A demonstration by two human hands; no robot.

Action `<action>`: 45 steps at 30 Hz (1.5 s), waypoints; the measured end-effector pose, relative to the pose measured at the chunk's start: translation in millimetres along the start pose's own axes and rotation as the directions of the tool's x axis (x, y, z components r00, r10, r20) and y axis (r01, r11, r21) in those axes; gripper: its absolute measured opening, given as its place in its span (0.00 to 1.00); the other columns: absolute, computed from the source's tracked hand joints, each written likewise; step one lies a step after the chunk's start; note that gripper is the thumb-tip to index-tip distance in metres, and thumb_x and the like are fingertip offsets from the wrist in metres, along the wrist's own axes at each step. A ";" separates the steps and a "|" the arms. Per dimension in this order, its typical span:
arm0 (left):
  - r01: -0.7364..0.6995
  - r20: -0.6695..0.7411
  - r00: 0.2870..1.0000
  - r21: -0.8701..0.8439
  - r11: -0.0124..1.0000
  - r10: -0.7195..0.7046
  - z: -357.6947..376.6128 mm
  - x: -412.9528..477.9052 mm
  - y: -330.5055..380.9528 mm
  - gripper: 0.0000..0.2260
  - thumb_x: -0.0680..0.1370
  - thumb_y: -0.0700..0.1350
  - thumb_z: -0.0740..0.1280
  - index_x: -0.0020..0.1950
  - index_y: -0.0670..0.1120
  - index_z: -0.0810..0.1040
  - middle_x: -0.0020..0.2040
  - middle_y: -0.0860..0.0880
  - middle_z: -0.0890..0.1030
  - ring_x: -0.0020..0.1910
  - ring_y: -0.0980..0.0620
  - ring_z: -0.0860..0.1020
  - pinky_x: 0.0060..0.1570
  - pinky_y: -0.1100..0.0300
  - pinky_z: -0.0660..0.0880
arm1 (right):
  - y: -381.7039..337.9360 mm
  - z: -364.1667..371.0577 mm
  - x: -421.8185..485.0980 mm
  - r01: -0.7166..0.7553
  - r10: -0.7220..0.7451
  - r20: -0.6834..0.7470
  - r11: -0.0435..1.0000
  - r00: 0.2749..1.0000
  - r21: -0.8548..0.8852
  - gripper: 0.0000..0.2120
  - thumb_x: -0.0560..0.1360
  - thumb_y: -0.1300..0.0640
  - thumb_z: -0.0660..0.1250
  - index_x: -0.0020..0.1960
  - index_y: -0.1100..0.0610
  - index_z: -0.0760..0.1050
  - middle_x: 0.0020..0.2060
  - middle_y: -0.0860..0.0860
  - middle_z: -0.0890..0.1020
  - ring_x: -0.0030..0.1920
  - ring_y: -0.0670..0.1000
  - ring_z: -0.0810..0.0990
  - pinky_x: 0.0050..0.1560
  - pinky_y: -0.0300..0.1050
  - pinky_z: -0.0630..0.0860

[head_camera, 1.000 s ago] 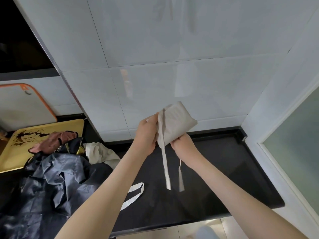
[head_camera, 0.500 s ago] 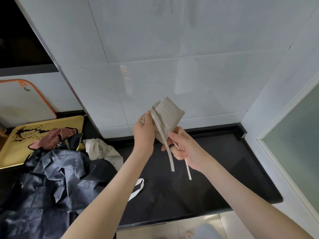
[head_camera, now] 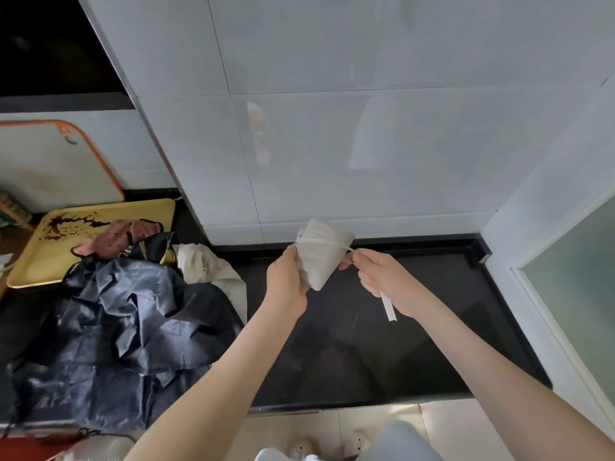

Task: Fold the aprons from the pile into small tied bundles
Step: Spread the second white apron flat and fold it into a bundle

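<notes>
A small folded beige apron bundle (head_camera: 321,256) is held up above the black counter (head_camera: 416,344). My left hand (head_camera: 288,282) grips its left side. A white strap (head_camera: 327,243) runs across the bundle's top to my right hand (head_camera: 382,277), which grips the strap just right of the bundle. The strap's loose end (head_camera: 388,309) hangs out below my right fist. The pile of aprons lies at the left: a crumpled dark navy apron (head_camera: 119,337), a beige apron (head_camera: 213,271) beside it and a pink one (head_camera: 114,241) behind.
A yellow tray (head_camera: 33,261) sits at the far left under the pile's back edge. A white cutting board with an orange rim (head_camera: 56,168) leans on the wall behind it. White tiled wall stands close behind the counter; a frosted door (head_camera: 579,294) is at right.
The strap, which hung down in two loose ends, now lies across the bundle's top. My right hand moved from under the bundle to its right side, pulling the strap sideways.
</notes>
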State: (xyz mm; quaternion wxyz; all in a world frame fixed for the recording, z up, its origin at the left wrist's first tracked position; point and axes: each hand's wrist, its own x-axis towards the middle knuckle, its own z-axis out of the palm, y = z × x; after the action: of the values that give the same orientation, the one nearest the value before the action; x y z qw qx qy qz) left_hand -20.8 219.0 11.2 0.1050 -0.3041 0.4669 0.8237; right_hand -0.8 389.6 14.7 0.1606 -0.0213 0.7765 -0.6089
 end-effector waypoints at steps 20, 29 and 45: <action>-0.271 0.204 0.959 0.864 0.424 0.198 -44.6 23.3 -14.8 0.10 0.82 0.49 0.57 0.55 0.43 0.68 0.43 0.51 0.73 0.38 0.57 0.71 0.34 0.63 0.66 | 45.4 39.9 12.2 -0.211 0.173 -0.163 0.944 0.971 -0.255 0.15 0.84 0.57 0.52 0.43 0.58 0.74 0.34 0.47 0.79 0.36 0.43 0.76 0.40 0.37 0.67; 0.066 -0.212 0.974 0.618 0.784 0.085 -105.2 76.7 -82.7 0.12 0.81 0.46 0.58 0.63 0.46 0.61 0.45 0.47 0.72 0.42 0.54 0.70 0.42 0.58 0.70 | 118.1 100.5 48.5 -0.360 0.390 0.022 0.867 0.920 -0.344 0.17 0.83 0.60 0.51 0.40 0.55 0.72 0.39 0.52 0.81 0.47 0.54 0.78 0.54 0.52 0.73; -0.688 0.687 0.721 0.693 -0.214 -0.092 -110.2 133.2 -103.6 0.13 0.82 0.45 0.60 0.67 0.49 0.72 0.60 0.52 0.70 0.61 0.54 0.65 0.55 0.66 0.58 | 140.9 93.9 72.4 -0.450 0.479 -0.036 0.792 0.877 -0.413 0.08 0.79 0.56 0.62 0.41 0.54 0.74 0.34 0.51 0.79 0.37 0.48 0.77 0.42 0.44 0.73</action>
State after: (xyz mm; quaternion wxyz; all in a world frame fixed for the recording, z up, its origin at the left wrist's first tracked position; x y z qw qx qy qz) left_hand -34.7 168.5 -183.4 0.1907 0.2461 0.9212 0.2334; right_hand -20.6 321.2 -155.1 0.3241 0.1155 0.8615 -0.3733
